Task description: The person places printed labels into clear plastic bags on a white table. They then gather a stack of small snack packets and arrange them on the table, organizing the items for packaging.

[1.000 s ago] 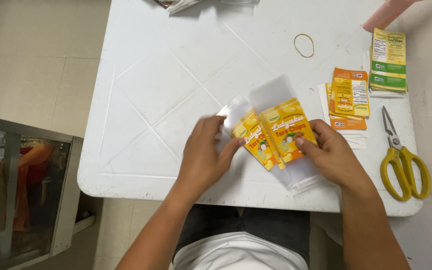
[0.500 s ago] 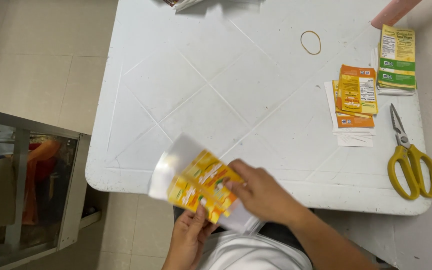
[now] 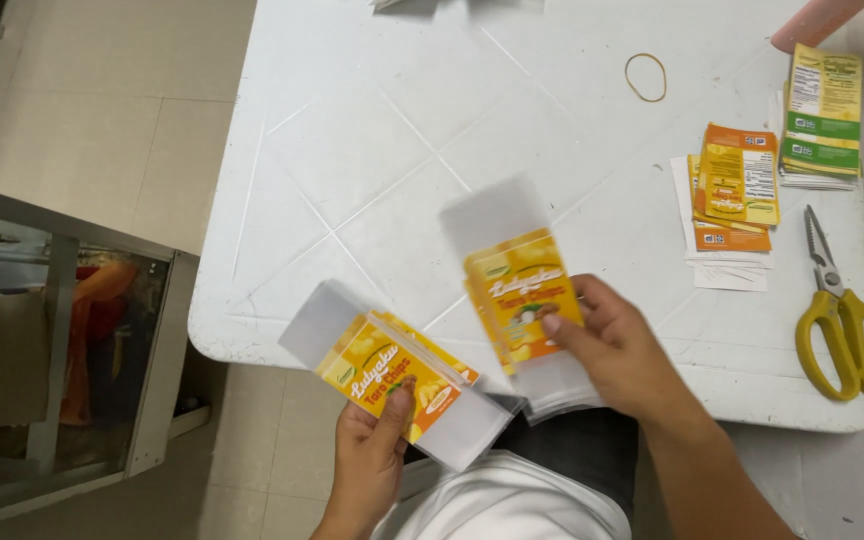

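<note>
Holding a split stack of clear snack bags with yellow-orange labels: the left hand (image 3: 367, 455) is pinching one bunch (image 3: 392, 375) just off the white tabletop (image 3: 372, 150) edge, fingers clamped on it, while the right hand (image 3: 622, 350) is gripping the other bunch (image 3: 520, 300) over the tabletop's near edge. Yellow scissors (image 3: 842, 320), loose label stacks (image 3: 737, 185) and a rubber band (image 3: 645, 77) are sitting further right.

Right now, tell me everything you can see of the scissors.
The scissors lie flat on the white table near its right edge, apart from both hands. The handles are yellow loops, plastic by the look, toward the person. The short grey metal blades are closed and point away, toward a stack of orange packets. Only the tabletop touches them.
</note>
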